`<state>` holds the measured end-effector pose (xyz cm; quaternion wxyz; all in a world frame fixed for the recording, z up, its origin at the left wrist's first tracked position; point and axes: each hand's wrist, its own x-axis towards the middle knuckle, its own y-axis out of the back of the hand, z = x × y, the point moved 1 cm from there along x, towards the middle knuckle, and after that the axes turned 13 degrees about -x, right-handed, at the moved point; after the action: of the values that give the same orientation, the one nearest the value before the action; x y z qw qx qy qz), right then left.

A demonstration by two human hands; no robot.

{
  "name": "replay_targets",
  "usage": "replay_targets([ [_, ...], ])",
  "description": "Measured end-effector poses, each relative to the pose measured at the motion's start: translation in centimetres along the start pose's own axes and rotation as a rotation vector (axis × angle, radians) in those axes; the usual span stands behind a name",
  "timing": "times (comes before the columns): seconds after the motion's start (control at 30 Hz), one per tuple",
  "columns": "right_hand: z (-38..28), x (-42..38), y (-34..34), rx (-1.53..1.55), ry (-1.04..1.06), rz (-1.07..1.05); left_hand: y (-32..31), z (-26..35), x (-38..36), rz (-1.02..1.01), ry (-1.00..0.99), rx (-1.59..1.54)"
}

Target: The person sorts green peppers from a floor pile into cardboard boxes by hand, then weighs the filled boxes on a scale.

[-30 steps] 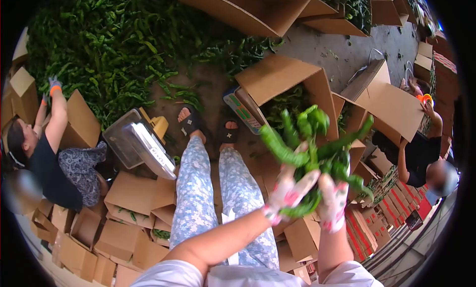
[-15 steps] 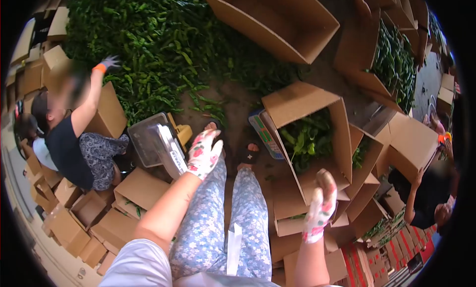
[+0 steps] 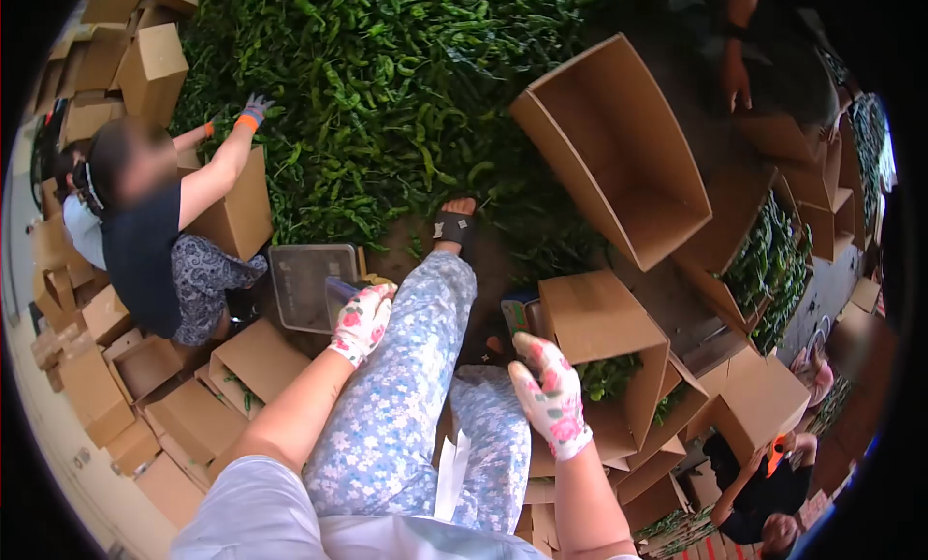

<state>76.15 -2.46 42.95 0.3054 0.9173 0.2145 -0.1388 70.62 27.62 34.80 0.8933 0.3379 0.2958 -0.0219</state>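
Note:
My left hand, in a white glove with a red rose print, is over my left leg, with its fingers loosely extended and nothing seen in them. Beside it is a clear plastic bin on the floor. My right hand, in a matching glove, is open, its fingers apart and empty. Just to its right stands an open cardboard box with green peppers inside. A scale is partly hidden behind that box.
A large heap of green peppers covers the floor ahead. An open cardboard box lies by it. At left a person reaches into the peppers, another behind. Cardboard boxes crowd the left. A person handles a box at right.
My left foot has stepped forward to the edge of the pepper heap. My view has shifted forward, and my right hand has come inward. The person at left still reaches into the peppers.

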Motion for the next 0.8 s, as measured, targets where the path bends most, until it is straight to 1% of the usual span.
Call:
replay_targets([
  [0.03, -0.3, 2.7, -0.4, 0.025, -0.021, -0.018, 0.7, -0.4, 1.5, 0.015, 0.031, -0.095],
  [0.1, 2.7, 7.3, -4.2, 0.27, -0.207, -0.079, 2.4, -0.9, 4.4, 0.024, 0.101, -0.275],
  [0.17, 1.2, 13.3, -4.7, 0.333, -0.39, -0.188, 5.4, 0.7, 7.8, 0.014, 0.181, -0.191],
  [0.23, 3.0, 19.4, -7.1, 0.394, -0.342, -0.176, 6.0, -4.2, 12.6, 0.165, 0.054, -0.257],
  [0.27, 3.8, 22.6, -8.3, 0.422, -0.349, -0.144, 7.4, -4.0, 15.6, 0.17, 0.172, -0.32],
  [0.3, 4.7, 25.8, -9.5, 0.451, -0.357, -0.114, 7.3, -7.6, 19.3, 0.258, 0.151, -0.407],
  [0.33, 5.9, 29.0, -11.0, 0.451, -0.393, -0.062, 8.3, -8.0, 23.1, 0.251, 0.261, -0.534],
  [0.37, 7.0, 32.3, -12.2, 0.45, -0.428, -0.01, 9.6, -8.3, 27.0, 0.287, 0.279, -0.514],
  [0.4, 8.2, 35.5, -13.1, 0.439, -0.459, 0.028, 10.3, -9.6, 30.9, 0.372, 0.263, -0.492],
  [0.43, 9.7, 38.5, -13.9, 0.43, -0.493, 0.066, 11.3, -9.0, 34.1, 0.436, 0.291, -0.442],
  [0.47, 11.2, 41.5, -14.8, 0.421, -0.477, 0.12, 12.3, -9.1, 37.6, 0.466, 0.287, -0.358],
  [0.5, 12.6, 44.1, -15.5, 0.412, -0.462, 0.175, 13.3, -8.4, 40.1, 0.444, 0.326, -0.239],
  [0.53, 13.7, 46.5, -15.6, 0.414, -0.472, 0.152, 13.4, -10.9, 43.1, 0.48, 0.429, -0.098],
  [0.57, 14.3, 48.4, -15.7, 0.417, -0.484, 0.128, 13.4, -13.0, 45.3, 0.465, 0.545, -0.247],
  [0.63, 14.4, 50.2, -17.7, 0.354, -0.576, 0.28, 12.4, -13.7, 47.0, 0.538, 0.62, -0.456],
  [0.67, 16.4, 51.1, -19.4, 0.193, -0.542, 0.369, 11.5, -12.0, 46.2, 0.544, 0.617, -0.564],
  [0.7, 14.7, 50.7, -20.6, 0.143, -0.5, 0.37, 10.9, -11.4, 45.4, 0.517, 0.628, -0.553],
  [0.77, 11.0, 49.8, -23.2, -0.033, -0.447, 0.253, 11.0, -8.0, 43.3, 0.392, 0.6, -0.645],
  [0.8, 11.7, 50.1, -23.1, -0.049, -0.451, 0.257, 9.5, -10.2, 44.0, 0.364, 0.207, -1.217],
])
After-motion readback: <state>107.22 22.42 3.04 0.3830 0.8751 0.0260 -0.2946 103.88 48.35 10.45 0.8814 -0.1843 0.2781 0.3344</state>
